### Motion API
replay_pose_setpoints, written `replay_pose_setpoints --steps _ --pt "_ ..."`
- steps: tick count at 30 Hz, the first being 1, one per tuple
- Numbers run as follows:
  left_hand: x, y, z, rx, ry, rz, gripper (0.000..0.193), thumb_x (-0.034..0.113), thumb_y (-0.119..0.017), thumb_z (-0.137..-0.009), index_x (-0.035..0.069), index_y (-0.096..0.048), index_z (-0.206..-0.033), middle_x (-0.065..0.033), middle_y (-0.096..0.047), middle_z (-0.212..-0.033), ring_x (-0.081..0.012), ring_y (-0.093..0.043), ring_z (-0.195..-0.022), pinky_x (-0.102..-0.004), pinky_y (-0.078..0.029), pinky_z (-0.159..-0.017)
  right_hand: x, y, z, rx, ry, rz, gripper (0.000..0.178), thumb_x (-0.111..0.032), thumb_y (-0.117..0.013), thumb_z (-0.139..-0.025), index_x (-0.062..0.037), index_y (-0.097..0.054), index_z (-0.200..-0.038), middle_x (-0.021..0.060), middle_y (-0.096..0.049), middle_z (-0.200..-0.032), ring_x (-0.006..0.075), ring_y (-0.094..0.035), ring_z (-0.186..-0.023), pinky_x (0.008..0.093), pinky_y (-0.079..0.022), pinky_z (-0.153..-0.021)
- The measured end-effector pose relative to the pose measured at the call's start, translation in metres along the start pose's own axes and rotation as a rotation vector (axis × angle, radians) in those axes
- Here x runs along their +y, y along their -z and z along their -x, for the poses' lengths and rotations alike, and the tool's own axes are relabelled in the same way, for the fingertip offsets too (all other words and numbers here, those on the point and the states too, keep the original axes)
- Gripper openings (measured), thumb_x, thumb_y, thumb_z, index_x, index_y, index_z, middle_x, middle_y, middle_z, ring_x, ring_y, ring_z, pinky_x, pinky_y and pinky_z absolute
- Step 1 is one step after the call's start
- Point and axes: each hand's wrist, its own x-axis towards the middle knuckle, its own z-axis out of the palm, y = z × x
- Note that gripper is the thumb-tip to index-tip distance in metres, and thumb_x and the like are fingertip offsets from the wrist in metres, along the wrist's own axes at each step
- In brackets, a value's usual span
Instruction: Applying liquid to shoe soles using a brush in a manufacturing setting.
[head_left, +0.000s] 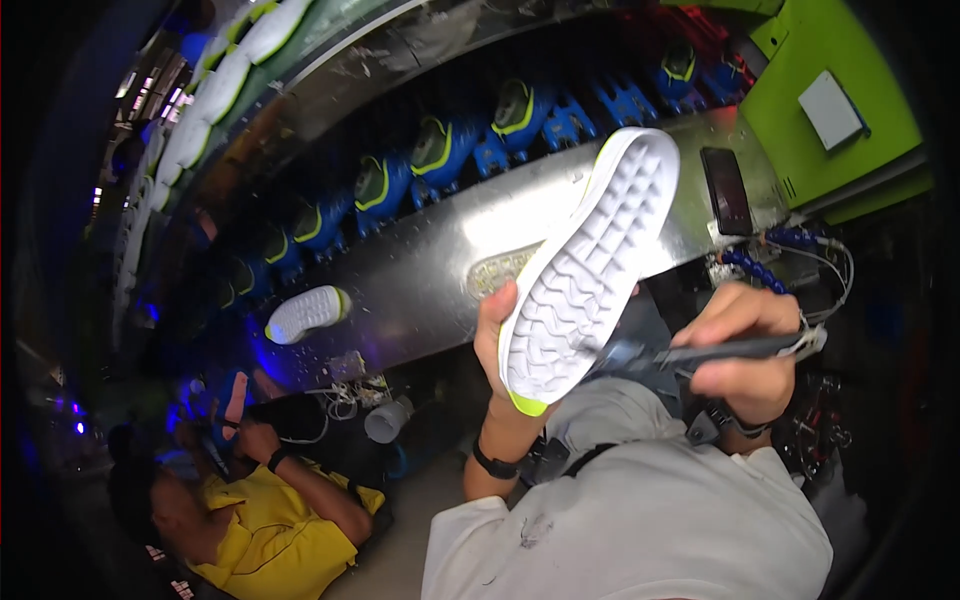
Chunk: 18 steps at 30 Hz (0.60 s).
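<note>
Clock centred on the held piece. Nearest: left hand [491,340] at 8 o'clock grips a white, deep-treaded shoe sole with lime-green edging [590,260], thumb at its side, fingers hidden; the sole is raised before the body, long axis 1 to 7. Right hand [748,345] at 4 o'clock, closed round a dark, slim-handled tool [715,352]; tip blurred, contact with sole cannot be told. Estimate: sole light, springy, foam-like, easily scuffed; best held by the sidewalls near the lower end, tread left free. Blue segmented hoses [755,271] at 3 could snag the right wrist. Beyond, on the shiny metal desk [415,290]: black phone [726,190] at 2; second white sole [308,314] at 9; pale textured pad [490,274], partly masked. Farther, blue holders with dark, lime-collared shoe uppers [433,150] line 9 to 12; lime-green cabinet [850,55] between 1 and 2.
</note>
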Motion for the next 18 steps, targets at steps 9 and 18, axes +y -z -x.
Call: replay_pose_setpoints --steps 9,18 --pt "-0.001 -0.002 0.012 0.050 -0.087 -0.005 0.074 0.042 -0.045 -0.091 -0.009 -0.038 -0.145 -0.0247 -0.053 -0.139 -0.0357 -0.057 -0.124 -0.0427 -0.044 -0.108 0.021 -0.003 -0.029 -0.329 0.223 0.323 0.022 0.000 -0.080 -0.077 0.0017 -0.073 -0.098 0.0088 -0.072 -0.083 0.0149 -0.069 -0.079 0.0257 -0.053 -0.077" --pt "-0.004 -0.112 -0.101 -0.251 -0.383 -0.277 0.065 0.036 -0.037 -0.097 0.001 -0.033 -0.151 -0.0170 -0.047 -0.148 -0.0285 -0.052 -0.130 -0.0396 -0.041 -0.109 -0.023 0.009 0.001 -0.093 0.503 0.272 0.031 0.006 -0.081 -0.063 0.0026 -0.068 -0.091 0.0128 -0.069 -0.089 0.0207 -0.066 -0.079 0.0283 -0.049 -0.072"
